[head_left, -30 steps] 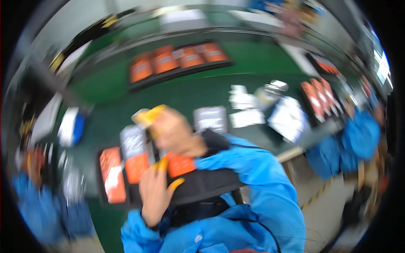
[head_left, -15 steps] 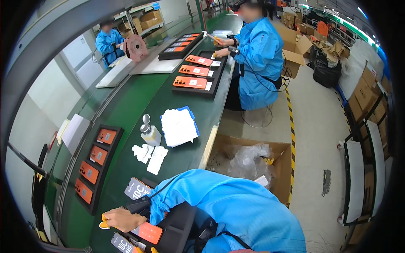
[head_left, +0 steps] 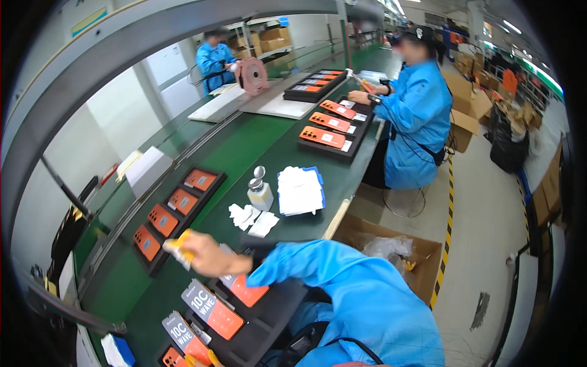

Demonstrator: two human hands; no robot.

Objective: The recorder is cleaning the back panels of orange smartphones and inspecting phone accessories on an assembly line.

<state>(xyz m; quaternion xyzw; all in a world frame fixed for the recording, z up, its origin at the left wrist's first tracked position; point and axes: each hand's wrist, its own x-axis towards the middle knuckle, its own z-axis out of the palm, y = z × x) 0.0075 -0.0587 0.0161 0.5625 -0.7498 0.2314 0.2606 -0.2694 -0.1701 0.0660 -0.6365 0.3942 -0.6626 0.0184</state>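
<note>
My right hand point(head_left: 208, 254), with yellow finger covers, is pinched on a small white wipe point(head_left: 181, 262), partly blurred. It hangs above the upper end of an orange phone point(head_left: 251, 292) in the near black tray point(head_left: 260, 333). Beside that one lies another orange phone point(head_left: 223, 318), its upper part under a grey printed film. At the lower edge, only the yellow-covered fingertips of my left hand point(head_left: 205, 359) show, against the lower end of a third orange phone point(head_left: 197, 347), which also carries grey film. The rest of that hand is out of the picture.
A second black tray point(head_left: 199, 208) of orange phones lies beyond. Near it stand a pump bottle point(head_left: 260, 194), crumpled white wipes point(head_left: 244, 215) and a blue tray point(head_left: 322, 177) of white sheets. A co-worker point(head_left: 409, 116) sits up the bench; an open carton point(head_left: 425, 263) stands right.
The view has swung, so the scene sits farther right and lower. My right hand has moved off the phone it was over, toward the farther end of the near tray, white wipe still in its fingers.
</note>
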